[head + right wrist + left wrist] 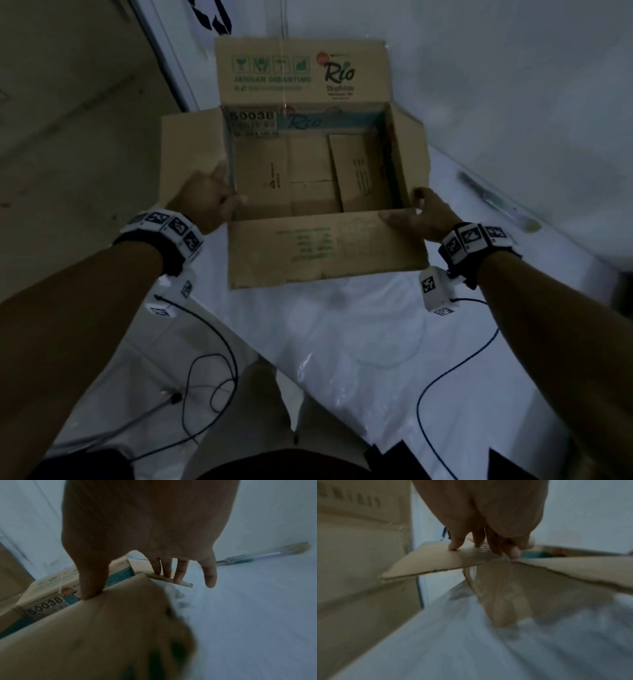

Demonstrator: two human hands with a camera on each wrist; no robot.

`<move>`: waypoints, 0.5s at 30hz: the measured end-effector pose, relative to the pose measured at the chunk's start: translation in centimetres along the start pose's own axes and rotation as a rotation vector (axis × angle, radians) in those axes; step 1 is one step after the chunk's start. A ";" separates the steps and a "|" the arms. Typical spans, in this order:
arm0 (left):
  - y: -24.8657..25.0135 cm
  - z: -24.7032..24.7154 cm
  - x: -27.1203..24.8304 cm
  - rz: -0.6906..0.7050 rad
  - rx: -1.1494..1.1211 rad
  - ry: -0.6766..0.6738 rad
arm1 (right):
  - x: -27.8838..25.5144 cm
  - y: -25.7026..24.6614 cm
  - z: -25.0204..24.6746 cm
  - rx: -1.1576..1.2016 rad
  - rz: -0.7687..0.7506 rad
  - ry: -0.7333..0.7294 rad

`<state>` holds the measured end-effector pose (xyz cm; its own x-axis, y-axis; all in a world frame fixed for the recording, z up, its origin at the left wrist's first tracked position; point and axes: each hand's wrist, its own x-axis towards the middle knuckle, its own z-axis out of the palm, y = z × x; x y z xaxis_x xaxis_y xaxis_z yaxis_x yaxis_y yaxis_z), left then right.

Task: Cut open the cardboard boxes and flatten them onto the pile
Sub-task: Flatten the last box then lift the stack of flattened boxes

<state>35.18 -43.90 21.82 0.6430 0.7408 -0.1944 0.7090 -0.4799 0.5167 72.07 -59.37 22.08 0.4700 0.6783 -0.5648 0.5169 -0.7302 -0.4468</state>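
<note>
An open cardboard box (308,171) printed "Rio" sits on a white plastic sheet (342,342), its flaps spread and the far flap upright. My left hand (229,186) is at its near-left corner; in the left wrist view the left hand (481,543) presses fingertips down on the left flap (428,561), thumb at the corner. My right hand (407,205) is at the near-right corner. In the right wrist view the right hand (130,582) has its thumb on the near flap (102,635) and straight fingers on the right flap's edge. A clear utility knife (493,202) (264,555) lies to the right, untouched.
A white wall (513,85) rises right behind the box. Black cables (205,387) trail over the sheet near my legs. A brown cardboard-like surface with printed letters (359,547) stands close on the left.
</note>
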 end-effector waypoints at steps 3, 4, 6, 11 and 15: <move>1.9 0.0 -0.7 0.024 0.075 -0.212 | -0.9 1.0 0.2 -0.011 -0.001 0.003; 2.6 0.5 -1.0 -0.001 0.188 -0.317 | -1.3 1.1 0.5 0.005 -0.005 0.010; 3.4 1.9 -0.9 -0.030 0.383 -0.378 | -1.8 1.3 1.5 0.003 -0.019 0.031; 2.4 1.7 -0.9 -0.065 0.354 -0.271 | -2.9 1.9 1.0 -0.017 -0.107 0.062; 3.8 -2.0 -0.7 -0.077 0.124 -0.238 | -4.1 2.8 -0.7 0.279 -0.235 0.373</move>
<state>36.85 -45.29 25.53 0.6258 0.6526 -0.4271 0.7787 -0.4915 0.3899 72.08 -64.09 23.64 0.6133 0.7727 -0.1638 0.4531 -0.5140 -0.7284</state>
